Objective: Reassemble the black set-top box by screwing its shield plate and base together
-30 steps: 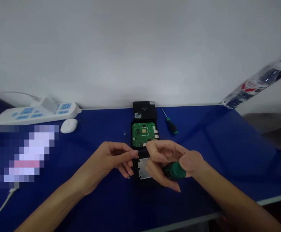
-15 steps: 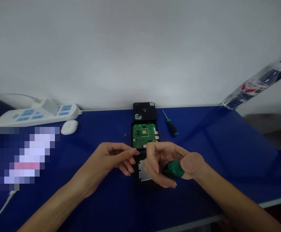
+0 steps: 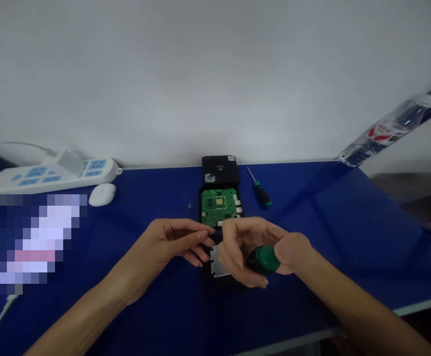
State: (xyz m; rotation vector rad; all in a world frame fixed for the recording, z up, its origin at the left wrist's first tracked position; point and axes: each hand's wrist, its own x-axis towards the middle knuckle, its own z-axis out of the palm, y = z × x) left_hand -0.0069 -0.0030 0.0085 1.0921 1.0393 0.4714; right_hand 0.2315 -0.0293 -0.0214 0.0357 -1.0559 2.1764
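My right hand (image 3: 254, 249) grips a screwdriver with a green and black handle (image 3: 263, 259), its tip hidden behind my fingers. Under it lies a black case half with a silver metal plate (image 3: 218, 263). My left hand (image 3: 171, 244) sits just left of that plate, fingers curled, thumb and forefinger pinched near its top left corner; what they pinch is too small to see. Beyond the hands a green circuit board (image 3: 219, 205) lies in its black tray, and a black box lid (image 3: 218, 170) lies behind it.
A second small green screwdriver (image 3: 261, 189) lies right of the board. A tiny screw (image 3: 190, 206) sits left of it. A white power strip (image 3: 50, 173) and white puck (image 3: 102, 194) are at far left. A plastic bottle (image 3: 386, 129) is at the back right. The table edge (image 3: 415, 305) runs near right.
The hands have barely moved; my right hand's fingers curled slightly tighter around the screwdriver over the plate. The view shifted a little.
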